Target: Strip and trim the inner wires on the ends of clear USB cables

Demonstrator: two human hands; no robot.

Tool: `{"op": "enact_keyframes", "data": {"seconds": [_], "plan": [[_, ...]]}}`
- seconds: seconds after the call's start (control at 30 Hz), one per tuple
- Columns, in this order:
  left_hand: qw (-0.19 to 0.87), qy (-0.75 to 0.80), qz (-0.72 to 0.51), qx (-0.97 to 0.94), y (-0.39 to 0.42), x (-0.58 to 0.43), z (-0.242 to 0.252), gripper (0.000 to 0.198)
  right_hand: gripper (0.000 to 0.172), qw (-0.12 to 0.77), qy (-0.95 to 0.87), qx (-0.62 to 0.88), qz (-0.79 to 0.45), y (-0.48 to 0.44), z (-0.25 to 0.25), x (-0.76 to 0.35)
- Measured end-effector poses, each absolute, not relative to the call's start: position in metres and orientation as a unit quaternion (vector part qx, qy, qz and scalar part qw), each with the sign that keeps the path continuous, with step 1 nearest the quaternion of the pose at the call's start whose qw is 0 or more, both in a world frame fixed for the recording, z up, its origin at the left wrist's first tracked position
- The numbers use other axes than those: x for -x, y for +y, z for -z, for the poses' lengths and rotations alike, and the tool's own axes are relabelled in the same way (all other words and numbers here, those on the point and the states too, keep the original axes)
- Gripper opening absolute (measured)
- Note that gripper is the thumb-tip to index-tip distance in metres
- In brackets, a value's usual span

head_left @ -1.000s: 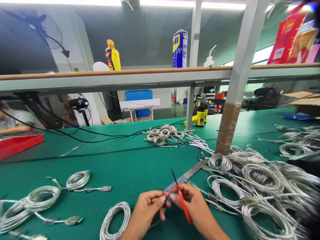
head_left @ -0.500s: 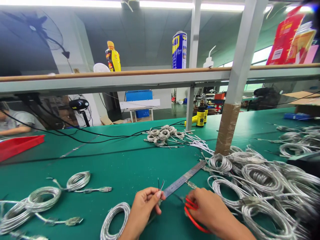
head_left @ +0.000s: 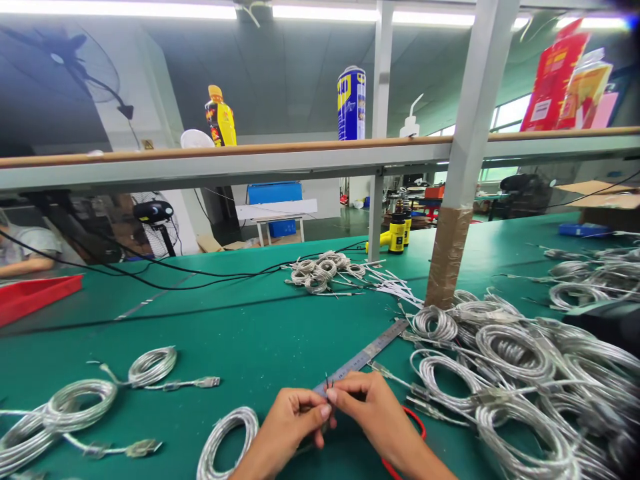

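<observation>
Wire ends (head_left: 327,380) stand nearly upright between the hands, at the fingertips. The left hand (head_left: 295,421) pinches their base; the right hand (head_left: 367,408), equally near, closes its thumb and fingertip on them from the right. Red handles (head_left: 418,424) show beside the right wrist; whether gripped cannot be told. Beyond, the steel ruler (head_left: 367,355) runs away rightward, toward coiled cables (head_left: 435,324).

The blue spray can (head_left: 351,107) behind the front edge of the shelf (head_left: 280,157) shows one rounded character, D or 0; the red pouch (head_left: 554,77) toward the shelf's right end, a barcode label (head_left: 541,111). A small sign (head_left: 147,144) farther back bears a triangle. Figures on the steel ruler (head_left: 367,353) are illegible.
</observation>
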State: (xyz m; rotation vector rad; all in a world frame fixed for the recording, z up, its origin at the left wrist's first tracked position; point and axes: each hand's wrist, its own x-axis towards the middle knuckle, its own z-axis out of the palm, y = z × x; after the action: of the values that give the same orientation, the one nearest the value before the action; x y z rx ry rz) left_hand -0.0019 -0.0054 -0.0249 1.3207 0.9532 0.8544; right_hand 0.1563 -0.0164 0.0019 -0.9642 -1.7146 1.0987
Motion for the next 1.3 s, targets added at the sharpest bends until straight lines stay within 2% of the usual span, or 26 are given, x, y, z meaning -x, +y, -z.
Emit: {"op": "enact_keyframes", "data": {"seconds": [0.1,0.17,0.3,0.37,0.47,0.53,0.67,0.97,1.13,1.3], "plan": [[0.623,0.405,-0.345,-0.574,-0.008,0.001,0.021,0.033,0.038,0.422,-0.634,0.379,-0.525,-0.015,0.005,-0.153],[0.634,0.409,-0.334,-0.565,-0.01,0.0,0.018,0.033,0.035,0.437,-0.615,0.407,-0.515,-0.015,0.009,-0.151],[0.616,0.418,-0.365,-0.559,-0.012,-0.004,0.012,0.04,0.019,0.5,-0.676,0.454,-0.294,-0.02,0.009,-0.146],[0.584,0.422,-0.394,-0.57,-0.013,-0.006,0.011,0.041,0.015,0.511,-0.68,0.462,-0.253,-0.023,0.009,-0.145],[0.529,0.447,-0.444,-0.568,-0.013,-0.007,0.012,0.036,0.016,0.529,-0.611,0.461,-0.366,-0.023,0.016,-0.141],[0.496,0.458,-0.479,-0.56,-0.013,-0.007,0.012,0.031,0.021,0.522,-0.575,0.431,-0.459,-0.021,0.024,-0.137],[0.494,0.45,-0.502,-0.549,-0.013,-0.006,0.012,0.031,0.03,0.501,-0.556,0.356,-0.56,-0.019,0.034,-0.126],[0.546,0.409,-0.512,-0.522,-0.017,-0.005,0.005,0.024,0.038,0.472,-0.595,0.296,-0.579,-0.025,0.009,-0.131],[0.495,0.417,-0.54,-0.538,-0.018,-0.008,0.005,0.028,0.034,0.471,-0.576,0.34,-0.575,-0.025,0.019,-0.129],[0.454,0.438,-0.557,-0.541,-0.025,-0.012,0.002,0.021,0.025,0.476,-0.578,0.361,-0.556,-0.027,0.022,-0.125]]}}
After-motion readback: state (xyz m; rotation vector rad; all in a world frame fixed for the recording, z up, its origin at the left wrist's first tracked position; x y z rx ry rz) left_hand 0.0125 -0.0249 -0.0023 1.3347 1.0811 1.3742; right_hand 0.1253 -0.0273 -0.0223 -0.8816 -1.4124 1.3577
